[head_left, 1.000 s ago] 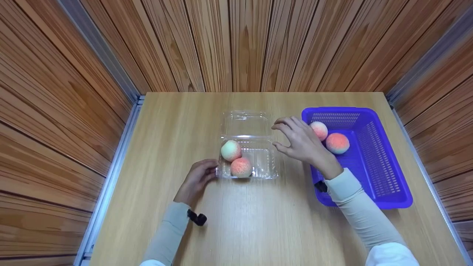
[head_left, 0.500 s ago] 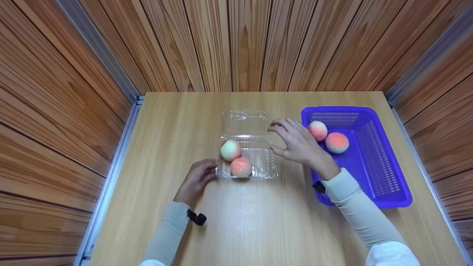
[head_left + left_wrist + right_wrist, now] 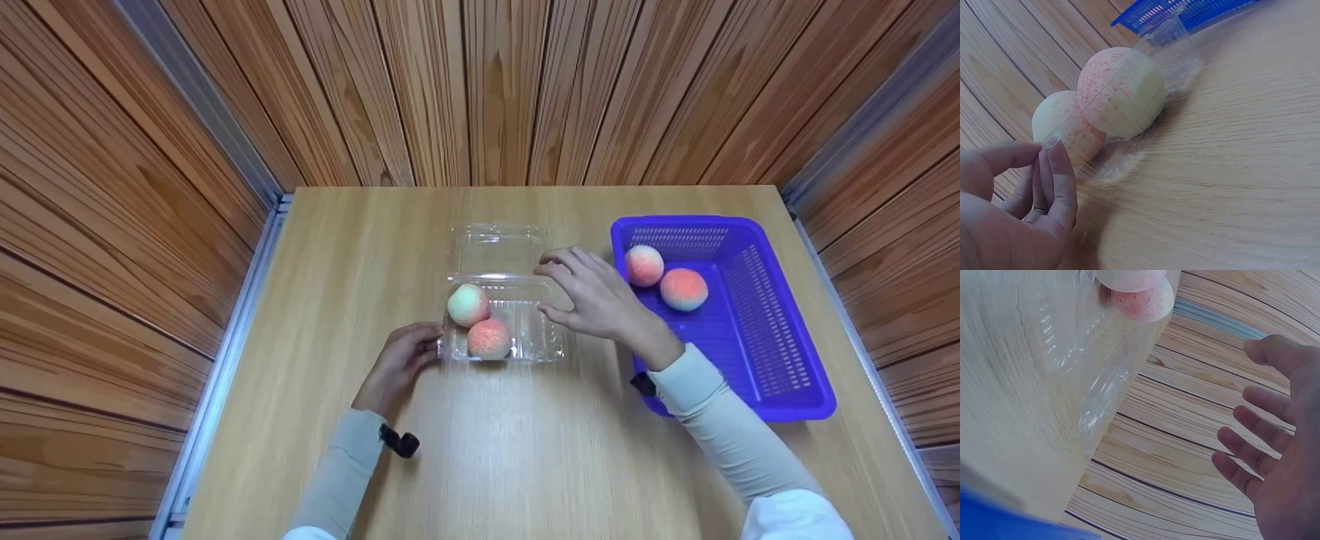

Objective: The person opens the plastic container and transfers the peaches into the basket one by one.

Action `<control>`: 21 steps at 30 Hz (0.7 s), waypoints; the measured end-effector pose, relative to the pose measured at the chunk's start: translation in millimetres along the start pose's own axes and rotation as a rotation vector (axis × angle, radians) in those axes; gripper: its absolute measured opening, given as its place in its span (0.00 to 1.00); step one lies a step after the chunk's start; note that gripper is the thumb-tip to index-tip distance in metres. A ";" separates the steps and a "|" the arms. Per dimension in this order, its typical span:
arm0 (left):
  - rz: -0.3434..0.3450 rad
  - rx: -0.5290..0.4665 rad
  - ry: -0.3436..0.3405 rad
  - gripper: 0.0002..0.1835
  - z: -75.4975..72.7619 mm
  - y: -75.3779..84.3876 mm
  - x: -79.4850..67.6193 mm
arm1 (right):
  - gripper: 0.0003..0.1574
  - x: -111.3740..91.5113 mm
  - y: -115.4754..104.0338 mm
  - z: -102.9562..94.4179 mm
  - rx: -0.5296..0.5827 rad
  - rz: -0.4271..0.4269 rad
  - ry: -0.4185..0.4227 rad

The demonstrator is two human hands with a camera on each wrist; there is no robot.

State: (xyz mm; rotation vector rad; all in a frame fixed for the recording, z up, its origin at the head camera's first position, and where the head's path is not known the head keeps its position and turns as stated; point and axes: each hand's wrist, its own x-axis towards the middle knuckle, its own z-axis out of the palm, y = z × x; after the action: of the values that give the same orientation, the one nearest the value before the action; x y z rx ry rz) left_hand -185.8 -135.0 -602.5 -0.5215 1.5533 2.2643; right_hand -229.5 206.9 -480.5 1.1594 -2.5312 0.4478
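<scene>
A clear plastic clamshell box lies on the table with its lid folded back. In its left half sit two pink-and-white peaches, a paler one behind and a pinker one in front. My left hand pinches the box's left rim between thumb and fingers, as the left wrist view shows. Over the right edge of the box hovers my right hand, fingers spread and slightly bent. In the right wrist view, nothing lies between the right thumb and fingers.
To the right stands a purple-blue plastic basket with two more peaches, one in its back left corner and one beside it. Wood-plank walls enclose the table at the back and sides.
My right hand has shifted a little left and toward me, away from the basket and over the box's right side. My left hand, the box and the peaches stay in place.
</scene>
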 end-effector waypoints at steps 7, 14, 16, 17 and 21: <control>-0.015 -0.005 0.010 0.07 0.6 1.1 -1.1 | 0.32 1.3 -7.1 3.8 0.018 -0.014 -0.019; -0.024 0.003 0.012 0.14 0.5 1.5 -2.1 | 0.33 4.2 -12.2 9.5 0.013 -0.025 -0.040; -0.021 -0.002 0.012 0.13 0.6 0.9 -1.5 | 0.34 5.0 -13.6 11.0 0.015 -0.022 -0.052; -0.018 -0.002 0.012 0.13 0.6 0.6 -1.1 | 0.34 5.4 -14.3 11.7 0.017 -0.019 -0.059; -0.003 -0.005 0.002 0.10 0.8 -0.9 0.5 | 0.34 6.9 -17.3 14.5 0.040 -0.015 -0.079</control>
State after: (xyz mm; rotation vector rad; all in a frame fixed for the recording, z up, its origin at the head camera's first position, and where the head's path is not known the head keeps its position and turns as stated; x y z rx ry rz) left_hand -185.9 -133.9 -603.2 -0.5273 1.5473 2.2673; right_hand -222.8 185.6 -488.1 1.2335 -2.5897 0.4590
